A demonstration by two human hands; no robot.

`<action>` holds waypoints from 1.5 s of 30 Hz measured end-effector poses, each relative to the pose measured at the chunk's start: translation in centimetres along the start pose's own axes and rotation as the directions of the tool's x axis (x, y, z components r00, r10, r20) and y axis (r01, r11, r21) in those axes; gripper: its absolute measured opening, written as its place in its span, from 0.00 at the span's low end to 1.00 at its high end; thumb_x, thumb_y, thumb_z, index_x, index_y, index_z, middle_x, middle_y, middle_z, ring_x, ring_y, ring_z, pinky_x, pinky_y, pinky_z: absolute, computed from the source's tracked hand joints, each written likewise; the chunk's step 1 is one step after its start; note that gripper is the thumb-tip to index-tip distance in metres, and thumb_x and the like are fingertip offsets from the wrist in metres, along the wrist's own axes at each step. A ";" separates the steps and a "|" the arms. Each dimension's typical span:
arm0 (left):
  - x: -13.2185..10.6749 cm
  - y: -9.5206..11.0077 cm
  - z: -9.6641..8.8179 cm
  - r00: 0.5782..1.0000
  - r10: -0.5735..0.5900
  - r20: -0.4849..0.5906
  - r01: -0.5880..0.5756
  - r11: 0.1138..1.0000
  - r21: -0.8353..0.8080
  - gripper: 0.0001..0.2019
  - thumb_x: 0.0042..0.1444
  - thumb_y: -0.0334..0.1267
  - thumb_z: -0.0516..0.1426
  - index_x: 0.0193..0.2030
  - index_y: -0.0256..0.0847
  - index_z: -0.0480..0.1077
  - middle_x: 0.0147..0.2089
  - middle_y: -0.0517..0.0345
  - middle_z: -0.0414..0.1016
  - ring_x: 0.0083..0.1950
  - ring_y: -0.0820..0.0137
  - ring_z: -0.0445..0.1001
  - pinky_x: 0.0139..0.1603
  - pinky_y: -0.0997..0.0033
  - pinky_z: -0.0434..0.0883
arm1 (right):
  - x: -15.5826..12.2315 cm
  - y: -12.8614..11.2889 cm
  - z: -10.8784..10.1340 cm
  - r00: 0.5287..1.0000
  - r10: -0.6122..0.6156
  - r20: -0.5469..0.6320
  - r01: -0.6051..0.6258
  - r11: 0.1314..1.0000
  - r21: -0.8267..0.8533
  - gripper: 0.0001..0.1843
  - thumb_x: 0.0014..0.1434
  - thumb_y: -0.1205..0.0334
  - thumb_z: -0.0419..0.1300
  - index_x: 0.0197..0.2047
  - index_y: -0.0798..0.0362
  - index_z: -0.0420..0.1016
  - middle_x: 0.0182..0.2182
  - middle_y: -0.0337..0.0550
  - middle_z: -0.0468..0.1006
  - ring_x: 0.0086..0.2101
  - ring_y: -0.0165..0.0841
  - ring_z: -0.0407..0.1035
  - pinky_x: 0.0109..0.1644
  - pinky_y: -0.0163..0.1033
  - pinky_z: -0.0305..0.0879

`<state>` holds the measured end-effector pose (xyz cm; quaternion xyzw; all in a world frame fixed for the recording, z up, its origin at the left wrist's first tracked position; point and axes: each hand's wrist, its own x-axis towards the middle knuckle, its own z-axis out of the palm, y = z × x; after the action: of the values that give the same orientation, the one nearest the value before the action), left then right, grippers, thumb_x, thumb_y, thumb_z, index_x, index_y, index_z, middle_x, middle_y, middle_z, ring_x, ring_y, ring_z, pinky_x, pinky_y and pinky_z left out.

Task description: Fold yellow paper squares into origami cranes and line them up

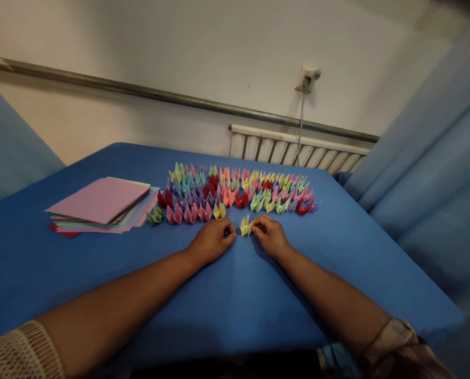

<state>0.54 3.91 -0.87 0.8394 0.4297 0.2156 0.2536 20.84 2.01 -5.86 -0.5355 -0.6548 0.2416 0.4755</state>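
Observation:
A small yellow folded paper piece (pixel 245 226) stands on the blue table (pixel 227 300) between my two hands. My left hand (pixel 212 240) rests on the cloth with fingers curled, its fingertips just left of the piece. My right hand (pixel 270 235) pinches the piece's right side with curled fingers. Just beyond them lie rows of several folded paper pieces (pixel 235 192) in pink, purple, red, yellow and green.
A stack of coloured paper sheets (pixel 103 204), pink on top, lies at the left of the table. A blue curtain (pixel 436 173) hangs at the right. A wall rail, a socket with a cable and a white bed rail (pixel 298 147) are behind.

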 end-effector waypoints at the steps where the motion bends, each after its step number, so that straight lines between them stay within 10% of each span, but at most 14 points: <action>1: -0.1 0.0 0.1 1.000 0.012 0.007 -0.012 1.000 0.006 0.05 0.53 0.35 0.54 0.33 0.40 0.70 0.34 0.56 0.74 0.38 0.65 0.72 0.38 0.68 0.67 | 0.2 0.1 0.1 1.000 0.009 -0.014 -0.008 1.000 0.008 0.04 0.55 0.64 0.58 0.33 0.51 0.74 0.32 0.40 0.73 0.31 0.31 0.69 0.38 0.37 0.67; 14: -1.3 0.4 0.6 0.986 0.144 0.084 -0.148 0.988 0.036 0.03 0.52 0.31 0.54 0.31 0.41 0.68 0.33 0.59 0.72 0.37 0.67 0.69 0.39 0.70 0.65 | 5.3 0.8 4.0 0.999 0.045 -0.013 -0.045 0.999 -0.005 0.05 0.56 0.63 0.56 0.33 0.49 0.74 0.28 0.36 0.75 0.29 0.32 0.70 0.35 0.36 0.67; 45: -1.8 0.9 0.2 0.982 0.157 0.102 -0.158 0.988 -0.005 0.04 0.55 0.31 0.53 0.33 0.41 0.70 0.33 0.59 0.72 0.36 0.69 0.70 0.38 0.70 0.65 | 3.1 0.4 3.0 0.988 0.148 -0.050 -0.146 0.988 0.043 0.06 0.51 0.61 0.58 0.35 0.50 0.69 0.26 0.36 0.73 0.27 0.32 0.68 0.34 0.38 0.66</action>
<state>0.27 1.96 -0.77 0.8811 0.3488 0.1910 0.2562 18.46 5.57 -6.34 -0.5794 -0.5958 0.2744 0.4838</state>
